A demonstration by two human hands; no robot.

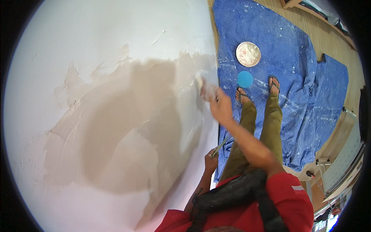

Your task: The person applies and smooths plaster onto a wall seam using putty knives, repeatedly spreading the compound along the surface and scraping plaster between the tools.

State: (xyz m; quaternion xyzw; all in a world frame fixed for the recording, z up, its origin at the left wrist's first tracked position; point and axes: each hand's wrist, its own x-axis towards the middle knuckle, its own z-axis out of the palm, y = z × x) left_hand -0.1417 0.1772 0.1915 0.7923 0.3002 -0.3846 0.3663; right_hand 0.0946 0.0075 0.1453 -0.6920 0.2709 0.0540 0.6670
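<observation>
White wall (96,46) filling the left of the view, carrying a broad patch of wet grey-beige plaster (127,127) with ragged edges and trowel ridges. Blue tarpaulin (286,50) covering the wooden floor (332,42) to the right, speckled with white splashes.

Right hand (220,106) reaching out to the wall at the right edge of the wet patch, fingers (211,96) curled around a flat plastering blade (204,88); blade blurred, pressing against the plaster, exact grip not resolving. Forearm extending back to a red sleeve (293,193).

Left hand (211,161) hanging lower, close to the wall, fingers closed around a second thin blade (221,146), tilted up and to the right, edge-on to the camera.

Standing on the tarpaulin in flip-flops (242,94), olive trousers (266,127) visible below. Round dish (248,54) smeared with pale plaster lying on the tarpaulin beyond the feet; blue round lid (245,79) lying just beside the left foot, between dish and feet. Black strap (239,193) crossing the chest. Metal stepladder (340,166) lying at the right rim, off the tarpaulin.
</observation>
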